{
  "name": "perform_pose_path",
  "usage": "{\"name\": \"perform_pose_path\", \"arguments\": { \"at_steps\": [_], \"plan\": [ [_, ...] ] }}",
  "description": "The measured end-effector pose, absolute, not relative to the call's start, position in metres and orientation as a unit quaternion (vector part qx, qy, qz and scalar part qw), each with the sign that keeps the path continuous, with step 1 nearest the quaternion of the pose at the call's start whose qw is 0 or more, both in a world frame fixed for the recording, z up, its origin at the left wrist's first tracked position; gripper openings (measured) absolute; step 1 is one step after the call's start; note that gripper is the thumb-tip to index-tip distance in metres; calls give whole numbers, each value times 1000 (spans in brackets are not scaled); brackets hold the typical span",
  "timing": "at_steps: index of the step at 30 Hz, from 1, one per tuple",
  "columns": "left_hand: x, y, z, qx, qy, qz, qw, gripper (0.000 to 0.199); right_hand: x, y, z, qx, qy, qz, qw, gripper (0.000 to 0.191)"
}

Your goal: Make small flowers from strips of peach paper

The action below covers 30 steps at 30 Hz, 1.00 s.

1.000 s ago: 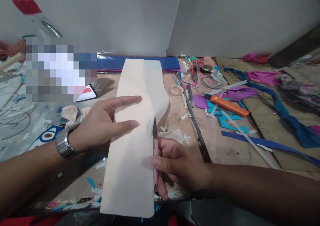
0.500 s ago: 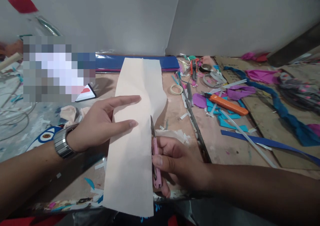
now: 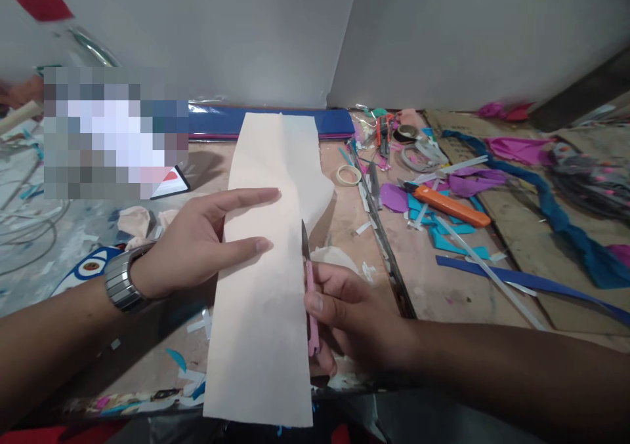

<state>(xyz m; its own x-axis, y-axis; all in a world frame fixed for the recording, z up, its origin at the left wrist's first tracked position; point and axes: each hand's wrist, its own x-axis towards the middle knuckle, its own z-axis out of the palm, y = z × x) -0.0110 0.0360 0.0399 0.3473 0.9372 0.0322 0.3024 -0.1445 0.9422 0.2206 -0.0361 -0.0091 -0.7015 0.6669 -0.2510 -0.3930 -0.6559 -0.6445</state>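
A long cream sheet [image 3: 260, 326] lies lengthwise before me, its near end hanging past the table's front edge. My left hand [image 3: 197, 241], with a metal watch [image 3: 128, 280] on the wrist, rests on the sheet's left side, thumb and index finger spread on top; the other fingers are hidden. At the sheet's right edge my right hand [image 3: 344, 306] is closed round pink-handled scissors [image 3: 313, 319]. One blade points away from me over the sheet, partway along its right side. Beyond the blade, the right edge bulges outward and lifts.
A blue folded pack [image 3: 335, 122] lies along the wall. To the right are a tape roll [image 3: 348, 176], an orange cutter [image 3: 450, 206], a metal strip, blue and purple scraps and cardboard [image 3: 516, 234]. A pixelated area covers the back left, beside a lit screen's corner.
My right hand and the scissors have moved slightly forward and right along the sheet. The sheet's near end has shifted a little right. My left hand has barely moved.
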Motion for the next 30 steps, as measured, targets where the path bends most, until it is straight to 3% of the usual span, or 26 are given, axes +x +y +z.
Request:
{"name": "perform_pose_path", "arguments": {
  "at_steps": [30],
  "plan": [
    [-10,36,40,665,480,345,456,58,221,-38,0,-258,-309,861,311,42]
  ]
}}
